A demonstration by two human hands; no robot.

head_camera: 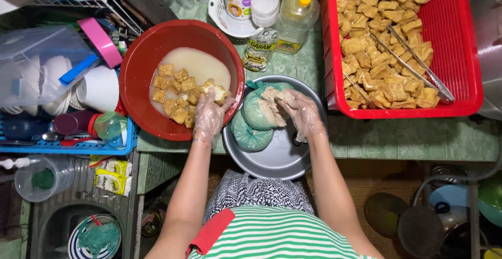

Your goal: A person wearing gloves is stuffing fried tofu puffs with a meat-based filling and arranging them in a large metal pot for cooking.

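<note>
Pale filling paste, in an opened green bag inside the metal bowl; right hand, gloved, fingers curled into it. Left hand, gloved, closed on a tofu puff over the red basin. Red basket of fried tofu to the right.

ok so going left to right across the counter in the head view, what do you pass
blue dish rack with cups → red bowl of tofu pieces in liquid, left hand at its edge → metal bowl holding green-bagged filling, right hand over it → red basket of fried tofu with metal tongs
</note>
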